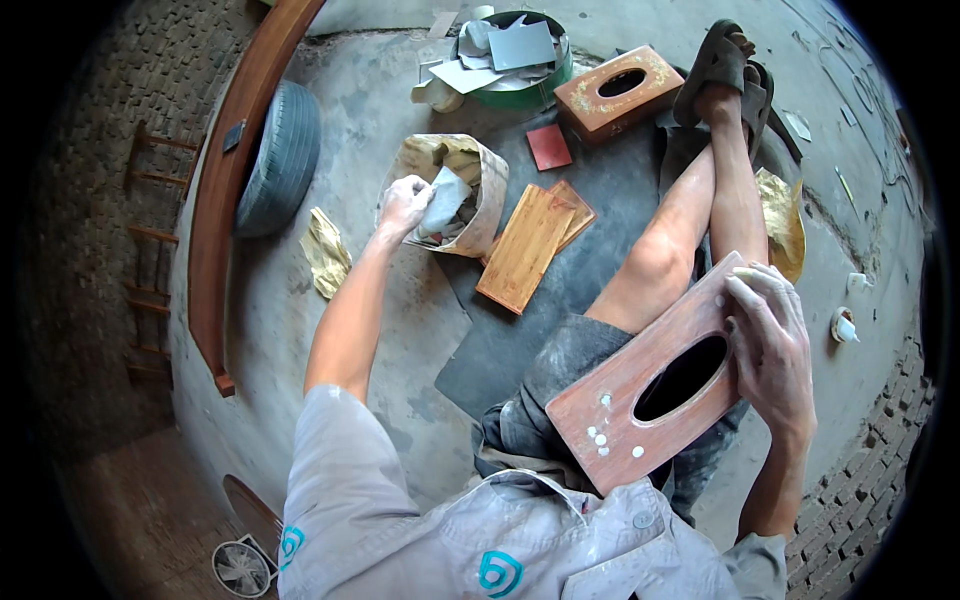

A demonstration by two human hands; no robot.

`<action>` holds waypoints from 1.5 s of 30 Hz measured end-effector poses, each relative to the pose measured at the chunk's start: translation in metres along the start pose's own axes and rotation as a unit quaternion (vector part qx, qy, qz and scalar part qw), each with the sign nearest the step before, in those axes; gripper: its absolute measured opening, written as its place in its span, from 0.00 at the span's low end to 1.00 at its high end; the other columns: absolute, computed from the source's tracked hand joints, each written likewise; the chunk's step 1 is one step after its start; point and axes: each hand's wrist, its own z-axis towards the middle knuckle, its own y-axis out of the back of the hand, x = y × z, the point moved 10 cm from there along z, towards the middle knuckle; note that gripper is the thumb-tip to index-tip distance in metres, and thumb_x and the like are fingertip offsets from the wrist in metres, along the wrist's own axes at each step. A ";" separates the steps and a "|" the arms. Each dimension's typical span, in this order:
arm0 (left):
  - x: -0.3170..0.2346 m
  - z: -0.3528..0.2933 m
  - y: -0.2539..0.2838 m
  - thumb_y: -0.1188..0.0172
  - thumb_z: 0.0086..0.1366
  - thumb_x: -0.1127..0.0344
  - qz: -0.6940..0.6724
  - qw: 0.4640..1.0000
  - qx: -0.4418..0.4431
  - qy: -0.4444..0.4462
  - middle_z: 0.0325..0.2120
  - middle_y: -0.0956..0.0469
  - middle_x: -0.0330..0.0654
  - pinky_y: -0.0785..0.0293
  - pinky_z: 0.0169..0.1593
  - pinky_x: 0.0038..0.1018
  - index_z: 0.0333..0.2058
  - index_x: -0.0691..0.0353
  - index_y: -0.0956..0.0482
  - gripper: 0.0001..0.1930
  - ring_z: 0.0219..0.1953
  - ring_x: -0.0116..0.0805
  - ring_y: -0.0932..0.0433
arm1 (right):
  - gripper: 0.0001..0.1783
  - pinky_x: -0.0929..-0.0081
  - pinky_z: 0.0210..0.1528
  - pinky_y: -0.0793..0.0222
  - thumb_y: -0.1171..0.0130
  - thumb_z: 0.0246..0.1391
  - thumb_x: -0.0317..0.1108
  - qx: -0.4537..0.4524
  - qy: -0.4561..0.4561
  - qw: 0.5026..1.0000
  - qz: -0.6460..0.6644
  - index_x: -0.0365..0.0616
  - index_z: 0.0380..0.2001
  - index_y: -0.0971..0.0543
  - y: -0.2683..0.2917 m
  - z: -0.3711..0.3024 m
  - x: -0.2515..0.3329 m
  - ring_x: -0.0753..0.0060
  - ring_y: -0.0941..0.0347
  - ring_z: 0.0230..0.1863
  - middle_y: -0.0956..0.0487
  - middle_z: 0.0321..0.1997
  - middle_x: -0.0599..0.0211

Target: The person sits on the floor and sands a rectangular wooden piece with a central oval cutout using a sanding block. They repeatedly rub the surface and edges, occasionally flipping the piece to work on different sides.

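Observation:
My left hand [404, 203] is closed over the rim of a dusty, off-white bucket [492, 190]. It grips a pale blue-grey sheet, apparently sandpaper [444, 198], above the crumpled pieces inside. A wooden tissue box [610, 385] lies tilted across my lap, its reddish surface dulled by white dust. Several small white spots mark its top near an oval opening [682, 378]. With fingers curled over the box's far right edge, my right hand [772, 345] holds it; the thumb and part of the palm are hidden.
Two wooden panels [528, 248] lie stacked beyond my lap, near a red square [548, 147]. A second tissue box [618, 92] and a green tub [535, 95] of sheets stand farther off. Left are a tyre [285, 155], a long wooden beam [215, 270] and crumpled yellowish paper [325, 252].

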 end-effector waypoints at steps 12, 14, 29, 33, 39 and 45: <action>-0.217 -0.138 0.031 0.26 0.71 0.65 -0.399 0.908 0.125 -0.020 0.34 0.12 0.37 0.20 0.39 0.21 0.42 0.67 0.11 0.10 0.34 0.20 0.17 | 0.37 0.62 0.61 0.22 0.33 0.68 0.52 0.081 -0.082 0.930 0.349 0.30 0.65 0.24 -0.081 0.067 0.020 0.53 0.18 0.58 0.15 0.57 0.50; -0.252 -0.148 0.020 0.27 0.72 0.68 -0.451 0.876 0.166 -0.041 0.34 0.11 0.38 0.18 0.40 0.20 0.42 0.69 0.12 0.09 0.35 0.21 0.15 | 0.37 0.65 0.55 0.17 0.35 0.71 0.54 0.207 -0.185 0.843 0.460 0.30 0.66 0.25 -0.128 0.079 0.011 0.61 0.18 0.56 0.17 0.59 0.57; -0.386 -0.139 -0.055 0.66 0.81 0.27 -0.786 0.588 0.179 0.072 0.70 0.30 0.49 0.37 0.73 0.41 0.73 0.64 0.37 0.44 0.71 0.41 0.31 | 0.37 0.63 0.80 0.51 0.43 0.75 0.44 0.023 -0.131 0.861 0.490 0.29 0.76 0.37 -0.081 0.103 0.004 0.58 0.38 0.76 0.32 0.75 0.50; -0.375 -0.143 -0.052 0.49 0.82 0.43 -0.729 0.655 0.195 0.034 0.60 0.19 0.44 0.22 0.60 0.38 0.66 0.63 0.27 0.29 0.62 0.38 0.21 | 0.30 0.65 0.57 0.21 0.46 0.78 0.51 -0.112 -0.259 0.592 0.755 0.36 0.67 0.27 -0.080 0.090 -0.025 0.64 0.19 0.57 0.17 0.55 0.63; -0.333 -0.146 -0.049 0.33 0.77 0.57 -0.695 0.709 0.115 0.019 0.40 0.11 0.44 0.15 0.45 0.30 0.45 0.66 0.16 0.15 0.39 0.31 0.12 | 0.25 0.77 0.39 0.26 0.41 0.76 0.52 -0.050 -0.272 0.594 0.755 0.44 0.61 0.23 -0.109 0.084 -0.033 0.77 0.20 0.49 0.16 0.51 0.69; -0.326 -0.155 -0.033 0.37 0.79 0.57 -0.631 0.767 0.113 -0.026 0.37 0.12 0.46 0.15 0.41 0.28 0.44 0.70 0.17 0.17 0.34 0.30 0.14 | 0.24 0.77 0.40 0.22 0.40 0.75 0.51 0.028 -0.256 0.572 0.778 0.44 0.60 0.22 -0.113 0.085 -0.026 0.76 0.19 0.50 0.15 0.52 0.69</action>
